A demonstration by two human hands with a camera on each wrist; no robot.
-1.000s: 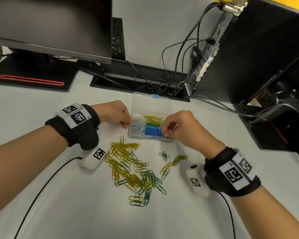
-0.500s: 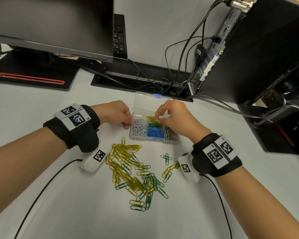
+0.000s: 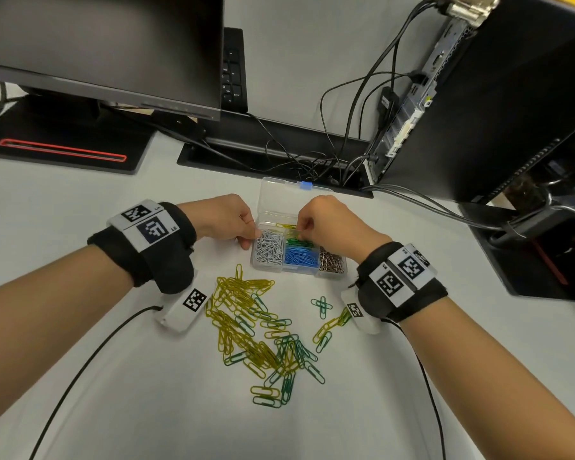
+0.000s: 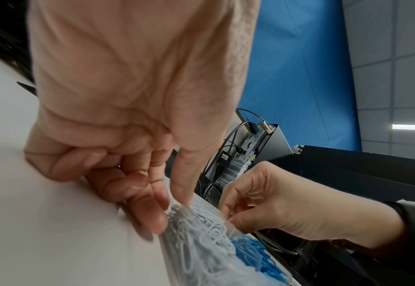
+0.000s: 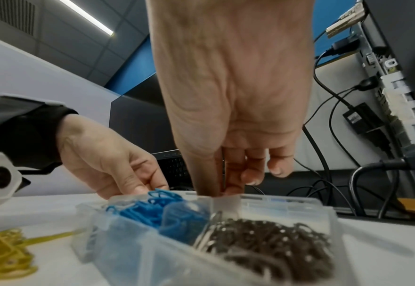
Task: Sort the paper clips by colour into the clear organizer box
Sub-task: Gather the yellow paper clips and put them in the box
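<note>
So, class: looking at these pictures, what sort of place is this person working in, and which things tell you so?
Most likely an office or computer lab desk. A monitor stands on the white table, a desktop computer stands at the right with cables plugged into its back, and a blue partition stands behind.

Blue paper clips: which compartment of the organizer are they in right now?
In the head view, the blue paper clips fill the near middle compartment of the clear organizer box, between the silver paper clips and the dark paper clips, in front of the green ones.
</note>
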